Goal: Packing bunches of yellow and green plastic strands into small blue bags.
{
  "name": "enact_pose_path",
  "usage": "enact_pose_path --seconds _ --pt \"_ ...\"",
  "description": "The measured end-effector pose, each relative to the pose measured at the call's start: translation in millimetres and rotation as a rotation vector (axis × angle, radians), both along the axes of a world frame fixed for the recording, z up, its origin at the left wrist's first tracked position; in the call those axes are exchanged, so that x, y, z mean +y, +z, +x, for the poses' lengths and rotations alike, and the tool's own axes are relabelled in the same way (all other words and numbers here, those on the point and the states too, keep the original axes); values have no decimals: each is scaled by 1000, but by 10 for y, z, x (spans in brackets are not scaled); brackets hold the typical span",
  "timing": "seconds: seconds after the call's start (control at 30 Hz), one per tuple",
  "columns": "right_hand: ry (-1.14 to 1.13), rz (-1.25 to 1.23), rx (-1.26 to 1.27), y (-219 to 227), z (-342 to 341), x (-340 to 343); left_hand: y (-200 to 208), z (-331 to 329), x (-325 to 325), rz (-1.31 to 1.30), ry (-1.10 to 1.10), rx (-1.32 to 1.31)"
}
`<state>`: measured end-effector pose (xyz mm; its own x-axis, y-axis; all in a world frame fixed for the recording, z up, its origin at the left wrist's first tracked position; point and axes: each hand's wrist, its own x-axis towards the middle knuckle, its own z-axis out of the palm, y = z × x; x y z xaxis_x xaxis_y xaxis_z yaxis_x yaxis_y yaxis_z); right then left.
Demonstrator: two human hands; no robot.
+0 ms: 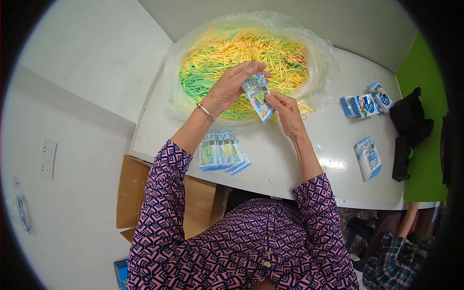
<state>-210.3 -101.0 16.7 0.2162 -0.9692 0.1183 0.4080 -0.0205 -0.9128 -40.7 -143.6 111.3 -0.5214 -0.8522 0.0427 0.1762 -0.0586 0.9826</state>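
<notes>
Over the big bag, both my hands are on a small blue-and-white plastic packet, with green and yellow sticks showing through its clear window. My left hand, with a bangle at the wrist, curls its fingers around the packet's upper end; its fingertips are partly hidden. My right hand pinches the packet's lower right edge between thumb and fingers. Behind them, a large clear plastic bag stands wide open, full of thin yellow, green and orange sticks. Several filled packets lie fanned out on the table below my left forearm.
The white table carries a stack of flat packets and several more packets at right. A black object stands by a green partition. An open cardboard box sits below. Another person's plaid sleeve shows lower right.
</notes>
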Motion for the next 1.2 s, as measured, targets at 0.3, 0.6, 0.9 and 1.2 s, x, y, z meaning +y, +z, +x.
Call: enact_pose_path --seconds 0.3,0.6,0.9,1.2 --pt "-25 0 -76 57 10 -29 287 79 -9 -647 -53 -889" --pt "3 -12 -210 185 37 10 178 122 -38 -615 -16 -699" --pt "96 10 -136 214 -9 22 225 51 -6 -484 -59 -546" --pt "189 21 143 315 -28 83 243 11 -80 -697 -211 -730"
